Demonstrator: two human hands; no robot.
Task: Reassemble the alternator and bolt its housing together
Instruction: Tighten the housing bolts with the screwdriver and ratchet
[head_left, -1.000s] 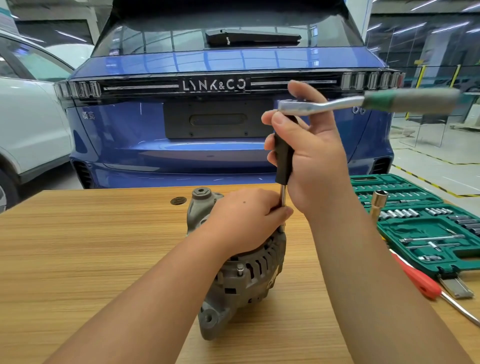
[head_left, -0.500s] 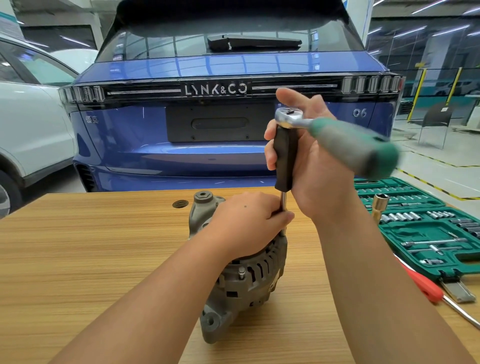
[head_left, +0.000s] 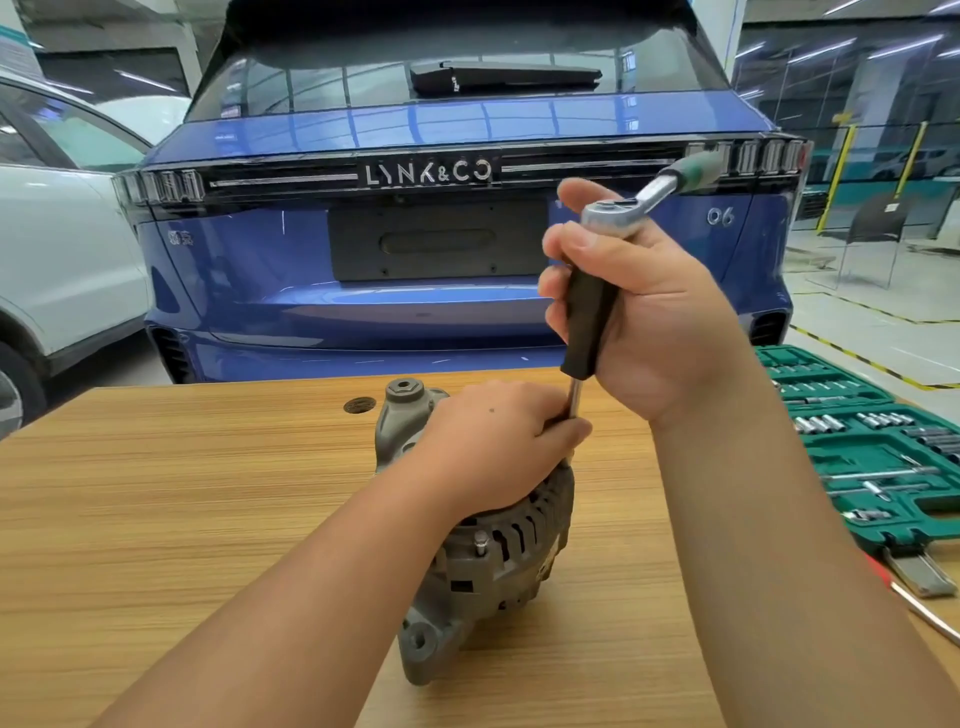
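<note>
The grey alternator (head_left: 488, 561) stands on the wooden table (head_left: 156, 509), with one housing bolt (head_left: 480, 540) showing on its near side. My left hand (head_left: 498, 447) lies over its top, fingers curled round the housing and touching the steel shaft of the extension. My right hand (head_left: 644, 312) grips the black-handled extension bar (head_left: 589, 322), which stands upright on the alternator's far right rim. A ratchet (head_left: 649, 200) with a green handle sits on the bar's top and points up and to the right. The socket end is hidden by my left hand.
A green socket set case (head_left: 872, 452) lies open on the table's right side. A red-handled screwdriver (head_left: 914, 603) lies in front of it. A round cable hole (head_left: 359, 405) is in the table behind the alternator. A blue car (head_left: 415, 291) is parked just beyond the table.
The ratchet handle has swung from pointing right, round toward me, then back up to the far right. The alternator and my left hand have stayed put.
</note>
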